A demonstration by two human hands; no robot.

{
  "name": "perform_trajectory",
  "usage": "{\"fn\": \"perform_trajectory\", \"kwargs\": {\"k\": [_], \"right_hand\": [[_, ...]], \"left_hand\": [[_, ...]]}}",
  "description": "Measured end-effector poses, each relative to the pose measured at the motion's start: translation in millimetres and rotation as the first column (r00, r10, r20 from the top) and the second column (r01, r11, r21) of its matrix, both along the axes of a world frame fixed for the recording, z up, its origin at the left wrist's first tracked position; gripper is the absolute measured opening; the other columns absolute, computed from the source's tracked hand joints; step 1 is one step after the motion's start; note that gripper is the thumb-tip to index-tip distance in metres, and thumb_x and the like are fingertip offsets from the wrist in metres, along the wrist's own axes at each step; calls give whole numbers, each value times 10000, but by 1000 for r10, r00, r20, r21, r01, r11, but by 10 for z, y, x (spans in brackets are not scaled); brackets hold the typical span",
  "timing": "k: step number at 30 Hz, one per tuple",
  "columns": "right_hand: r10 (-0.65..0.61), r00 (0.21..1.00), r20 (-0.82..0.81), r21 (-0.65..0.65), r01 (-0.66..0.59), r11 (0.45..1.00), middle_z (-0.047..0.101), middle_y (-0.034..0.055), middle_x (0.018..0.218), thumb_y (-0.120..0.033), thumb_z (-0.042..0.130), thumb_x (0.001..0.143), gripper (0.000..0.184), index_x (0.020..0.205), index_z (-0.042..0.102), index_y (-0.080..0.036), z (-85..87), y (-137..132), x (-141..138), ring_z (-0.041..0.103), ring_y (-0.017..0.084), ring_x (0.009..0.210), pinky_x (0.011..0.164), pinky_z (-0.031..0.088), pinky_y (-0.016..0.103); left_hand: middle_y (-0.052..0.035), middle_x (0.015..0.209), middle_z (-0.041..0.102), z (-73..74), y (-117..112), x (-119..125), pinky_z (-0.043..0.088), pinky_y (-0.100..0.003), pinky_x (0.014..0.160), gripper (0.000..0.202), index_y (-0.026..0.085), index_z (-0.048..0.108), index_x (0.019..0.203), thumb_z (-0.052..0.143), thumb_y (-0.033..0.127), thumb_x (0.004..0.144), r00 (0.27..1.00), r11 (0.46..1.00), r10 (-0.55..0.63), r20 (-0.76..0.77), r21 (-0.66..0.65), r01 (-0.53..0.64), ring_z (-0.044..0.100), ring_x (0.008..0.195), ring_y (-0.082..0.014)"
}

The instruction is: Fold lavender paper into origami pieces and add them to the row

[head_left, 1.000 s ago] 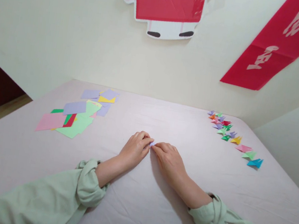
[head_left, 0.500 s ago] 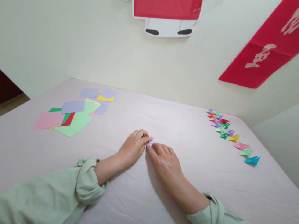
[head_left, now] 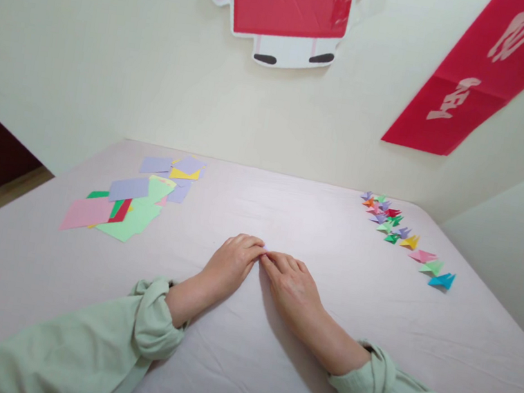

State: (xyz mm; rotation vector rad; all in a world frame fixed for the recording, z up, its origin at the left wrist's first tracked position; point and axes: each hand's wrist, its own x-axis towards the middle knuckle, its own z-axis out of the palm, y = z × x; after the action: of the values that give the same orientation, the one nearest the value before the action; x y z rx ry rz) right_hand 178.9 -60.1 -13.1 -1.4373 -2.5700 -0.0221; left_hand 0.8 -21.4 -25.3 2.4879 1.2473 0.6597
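A small piece of purple paper is pinched where my two hands meet at the middle of the table; only a sliver of it shows. My left hand comes in from the left, thumb and fingers closed on the paper. From the right, my right hand has its thumb and fingertips pressed together on the same piece. The fingertips of both hands touch or nearly touch, and they hide most of the paper and its folds.
Loose coloured paper sheets lie overlapping on the left of the pale-covered table. Several small folded paper shapes run in a slanting row along the right. Behind the table rises a wall with red decorations.
Both hands have drawn closer, and their fingertips now cover more of the purple paper. My left fingers have lowered slightly. The sheets and folded shapes stay where they were.
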Motion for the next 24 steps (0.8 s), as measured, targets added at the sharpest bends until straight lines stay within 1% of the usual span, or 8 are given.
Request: {"fn": "perform_trajectory", "kwargs": {"k": [5,9,14,19,24], "right_hand": [[-3,1000,-21,-21,3,1000,585,108,1314,-105,454,934,406,1331,498,-177,-35,-22,61,530,241,1172,938,413,398],[-22,1000,3,2,22,1000,596,113,1299,-113,464,938,398,1331,501,-170,-45,-16,71,541,235,1160,916,421,393],[-68,996,60,20,66,998,622,103,1250,-109,475,941,353,1281,538,-180,5,-10,71,558,224,1124,874,435,367],[-96,988,122,36,92,995,630,98,1228,-107,485,936,321,1243,559,-168,40,-20,62,567,229,1083,827,443,360],[-87,990,109,24,85,996,627,94,1221,-134,496,940,335,1268,546,-183,34,2,56,561,222,1068,844,436,358]], "left_hand": [[-49,1222,645,-10,-9,-10,440,-385,988,336,226,639,1147,498,83,878,998,1000,12,-59,4,-12,550,1139,-204],[-57,1272,628,5,-54,-12,436,-387,988,332,206,606,1199,499,117,898,989,999,10,-150,51,-2,545,1156,-213],[-68,1284,620,59,-135,-34,458,-376,929,323,198,572,1240,486,167,930,961,992,-6,-277,121,42,556,1130,-214],[-68,1303,604,103,-235,-46,446,-377,945,337,193,545,1262,486,167,931,937,993,7,-348,117,36,540,1156,-211],[-78,1322,587,134,-284,-21,443,-389,947,369,170,525,1290,447,140,931,920,996,10,-392,88,27,525,1174,-226]]}}
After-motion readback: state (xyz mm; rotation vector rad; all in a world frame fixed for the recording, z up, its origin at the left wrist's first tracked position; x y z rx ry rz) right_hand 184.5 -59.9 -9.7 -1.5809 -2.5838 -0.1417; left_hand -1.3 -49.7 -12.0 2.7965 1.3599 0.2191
